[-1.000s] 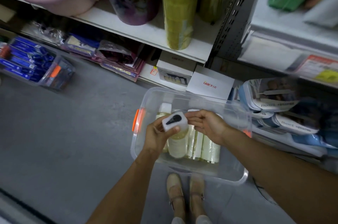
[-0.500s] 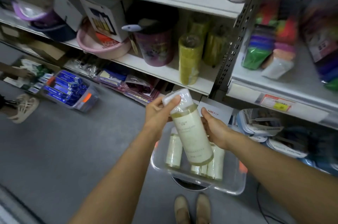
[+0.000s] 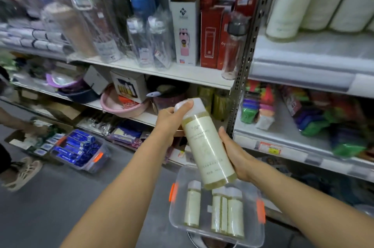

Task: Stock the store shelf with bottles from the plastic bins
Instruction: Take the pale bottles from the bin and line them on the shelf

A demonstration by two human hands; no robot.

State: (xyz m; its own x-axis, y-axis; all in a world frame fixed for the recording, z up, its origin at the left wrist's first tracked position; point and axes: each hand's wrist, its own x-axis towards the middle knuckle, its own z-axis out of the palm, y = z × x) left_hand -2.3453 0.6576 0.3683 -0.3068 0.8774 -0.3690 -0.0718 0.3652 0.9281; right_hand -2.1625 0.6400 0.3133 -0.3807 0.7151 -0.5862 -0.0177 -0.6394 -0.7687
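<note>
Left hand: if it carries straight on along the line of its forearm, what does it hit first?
The left hand grips the bottle at its cap end, so that comes first. Past it, the line seems to run to the yellow-green rolls on the middle shelf. Depth is hard to judge here.

both hands on one pale bottle (image 3: 206, 146), held tilted, cap end up-left. left hand (image 3: 169, 121) grips cap end, one finger across cap. right hand (image 3: 237, 156) cups lower body from right. clear bin (image 3: 175, 225) below, orange latches (image 3: 260, 211), several matching bottles (image 3: 192, 205) lying inside. similar pale bottles (image 3: 283, 4) on upper right shelf (image 3: 303, 61).
</note>
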